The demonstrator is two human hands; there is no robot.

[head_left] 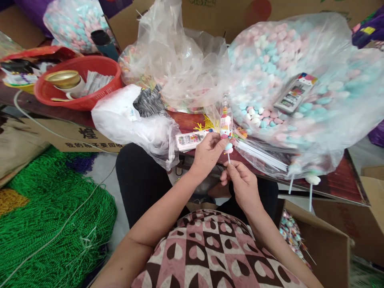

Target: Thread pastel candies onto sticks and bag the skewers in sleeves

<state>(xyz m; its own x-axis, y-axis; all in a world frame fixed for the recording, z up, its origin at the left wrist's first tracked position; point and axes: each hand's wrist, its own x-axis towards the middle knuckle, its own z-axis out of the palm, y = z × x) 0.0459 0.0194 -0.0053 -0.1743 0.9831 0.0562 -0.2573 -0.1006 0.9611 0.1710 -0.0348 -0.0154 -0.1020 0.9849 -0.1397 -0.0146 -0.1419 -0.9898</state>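
Note:
A marshmallow lollipop (225, 120) in a clear printed wrapper stands upright between my hands, its thin white stick pointing down. My left hand (207, 153) is closed, pinching the wrapper at the candy's lower end. My right hand (242, 182) is closed on the white stick just below. Both hands hover over my lap at the front edge of a dark red table (345, 182). A small printed pack (192, 141) lies on the table just left of my left hand.
A large clear bag of pink, blue and white marshmallows (288, 72) fills the table's right side. Crumpled plastic bags (174, 64) sit centre. A red basket (81, 82) holds a gold lid. Green bead strands (51, 216) lie left; an open cardboard box (324, 244) stands right.

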